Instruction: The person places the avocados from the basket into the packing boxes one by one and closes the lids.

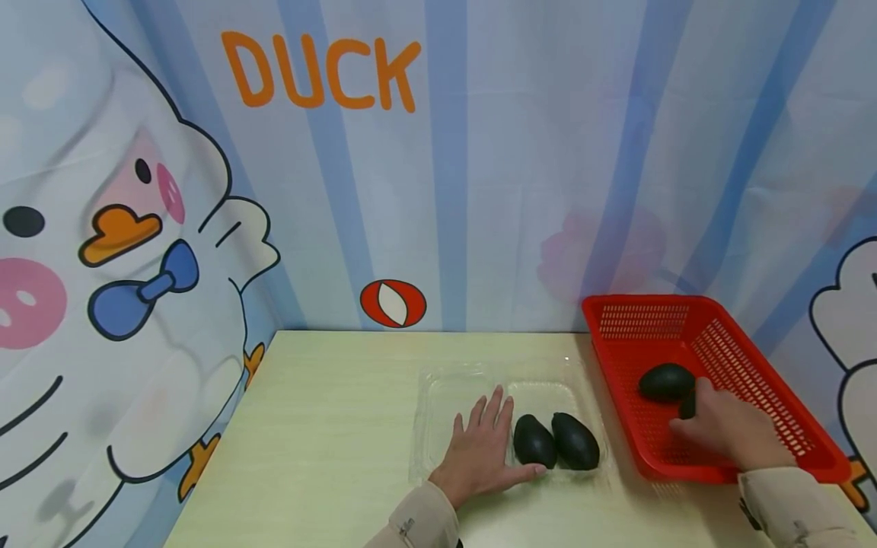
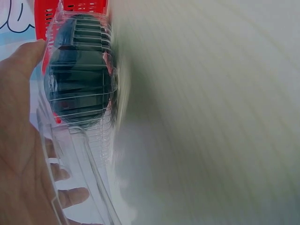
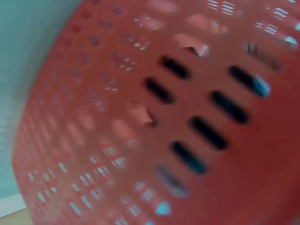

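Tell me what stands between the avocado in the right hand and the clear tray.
The left wall of the red basket stands between the avocado in the right hand and the clear tray. Another avocado lies left of the held one, slightly farther back.

Your head view looks forward and down; your left-wrist view skims the tabletop (image 1: pixel 329 426); your right-wrist view closely faces the red plastic basket (image 1: pixel 647 323) all share.
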Demonstrator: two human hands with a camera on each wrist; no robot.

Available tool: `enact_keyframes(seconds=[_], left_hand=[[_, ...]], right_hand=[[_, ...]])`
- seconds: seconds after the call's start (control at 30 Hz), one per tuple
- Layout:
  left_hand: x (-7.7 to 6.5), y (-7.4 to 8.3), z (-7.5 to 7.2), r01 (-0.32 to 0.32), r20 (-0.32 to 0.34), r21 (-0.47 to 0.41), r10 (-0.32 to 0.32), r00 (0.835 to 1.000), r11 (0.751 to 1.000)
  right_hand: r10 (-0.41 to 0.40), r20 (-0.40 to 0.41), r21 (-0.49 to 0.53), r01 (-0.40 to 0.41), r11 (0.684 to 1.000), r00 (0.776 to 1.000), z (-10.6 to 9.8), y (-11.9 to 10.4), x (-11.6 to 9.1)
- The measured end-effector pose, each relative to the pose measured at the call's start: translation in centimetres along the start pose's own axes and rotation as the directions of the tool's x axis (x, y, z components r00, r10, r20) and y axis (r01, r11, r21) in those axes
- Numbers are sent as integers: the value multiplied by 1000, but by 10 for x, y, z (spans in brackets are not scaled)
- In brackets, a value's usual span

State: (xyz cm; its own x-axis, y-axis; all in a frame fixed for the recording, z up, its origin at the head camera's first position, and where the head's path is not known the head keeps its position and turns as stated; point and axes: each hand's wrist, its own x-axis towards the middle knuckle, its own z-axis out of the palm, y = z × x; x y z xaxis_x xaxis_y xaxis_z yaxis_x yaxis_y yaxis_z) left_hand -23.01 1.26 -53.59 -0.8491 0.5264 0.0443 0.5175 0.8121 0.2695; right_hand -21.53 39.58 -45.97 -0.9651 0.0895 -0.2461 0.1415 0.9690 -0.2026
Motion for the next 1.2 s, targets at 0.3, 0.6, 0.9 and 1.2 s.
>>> enact_keyframes(seconds=[0.3,0.6,0.9,1.2], left_hand=[[0,0,1,-5,-9,11,5,1000,1000],[0,-1,1,-4,-9,6,4,1000,1000],[-1,0,0,-1,0,5,1,1000,1000],[0,-1,0,-2,3,10,1,1000,1000]], right_hand=[[-55,-70,-16,54,998,996,-12,-26,-9],[-117,-125,-61,110,992,985,-24,-61,-22],[-143,-167,-51,137,989,975,-24,-94,-27],[-196,-216,-58,188,980,956,-16,-132,-26]])
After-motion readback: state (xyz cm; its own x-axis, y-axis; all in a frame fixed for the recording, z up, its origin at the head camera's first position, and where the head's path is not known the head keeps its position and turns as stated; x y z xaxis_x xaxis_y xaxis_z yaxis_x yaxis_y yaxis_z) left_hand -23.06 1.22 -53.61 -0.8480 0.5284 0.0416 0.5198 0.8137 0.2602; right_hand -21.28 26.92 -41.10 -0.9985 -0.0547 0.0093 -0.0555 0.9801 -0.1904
